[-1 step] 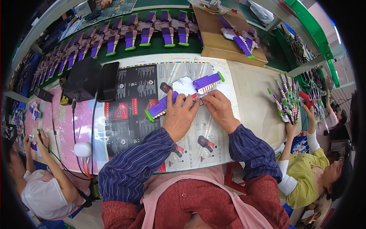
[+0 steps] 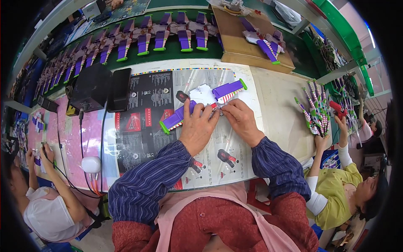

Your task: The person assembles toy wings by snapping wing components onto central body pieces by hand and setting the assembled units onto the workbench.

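1. Sleeves: striped blue, entering from the near table edge, over a pink apron.
2. Left hand [image 2: 197, 128]: palm down on a printed sheet [image 2: 147, 122], fingers closed over the middle of a toy wing piece [image 2: 201, 103]; grip holding the piece.
3. Right hand [image 2: 240, 119]: just beside the left, fingertips pinched narrow at the piece's red-and-white striped part; what they pinch is too small to tell.
4. Toy wing piece: white centre with purple, green-tipped wings, lying slantwise on the sheet at mid-table, one wing toward the near left, the other toward the far right.
5. Black box [image 2: 90, 88] and dark phone [image 2: 119, 89]: left of the sheet, side by side, a cable running from the box toward the near edge.
6. Cardboard tray [image 2: 243, 46]: far right corner, bearing more purple parts.
7. Row of wing pieces [image 2: 142, 38]: along the far edge on green belt.
8. Neighbour at right: hand [image 2: 323, 140] raised beneath a bundle of green-tipped parts [image 2: 315, 111].
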`<state>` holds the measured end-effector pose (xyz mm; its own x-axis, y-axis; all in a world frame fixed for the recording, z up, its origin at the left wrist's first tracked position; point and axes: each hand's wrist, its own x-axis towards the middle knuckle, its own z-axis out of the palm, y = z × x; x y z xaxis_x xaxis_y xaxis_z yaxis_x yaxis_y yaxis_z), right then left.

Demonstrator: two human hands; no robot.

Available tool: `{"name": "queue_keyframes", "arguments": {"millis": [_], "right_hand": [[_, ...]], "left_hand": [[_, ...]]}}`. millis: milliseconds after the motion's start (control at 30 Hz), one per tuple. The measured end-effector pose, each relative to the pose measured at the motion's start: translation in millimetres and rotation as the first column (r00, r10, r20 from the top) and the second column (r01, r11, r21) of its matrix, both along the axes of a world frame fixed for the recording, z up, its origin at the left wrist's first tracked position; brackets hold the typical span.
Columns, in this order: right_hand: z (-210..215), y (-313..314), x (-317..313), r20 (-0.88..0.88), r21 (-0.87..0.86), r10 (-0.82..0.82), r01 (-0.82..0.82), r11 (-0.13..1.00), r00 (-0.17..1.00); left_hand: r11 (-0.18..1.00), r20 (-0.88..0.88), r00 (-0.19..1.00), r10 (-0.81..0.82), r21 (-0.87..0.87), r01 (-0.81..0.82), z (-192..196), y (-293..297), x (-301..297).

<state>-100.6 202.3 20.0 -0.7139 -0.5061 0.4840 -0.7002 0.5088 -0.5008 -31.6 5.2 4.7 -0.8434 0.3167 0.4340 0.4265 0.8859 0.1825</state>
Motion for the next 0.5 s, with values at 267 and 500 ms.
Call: {"name": "queue_keyframes", "arguments": {"millis": [267,500], "right_hand": [[2.8,-10.2,-0.9,-0.150,0.166,-0.006,0.031,0.986,0.989],[7.9,-9.2,-4.8,-0.236,0.329,0.070,0.012,0.944,0.969]], "left_hand": [[0.997,-0.020,1.000,-0.023,0.072,0.025,-5.5,-0.7,0.6],[0.997,-0.053,0.999,0.009,0.076,-0.005,-5.7,1.0,1.3]]}}
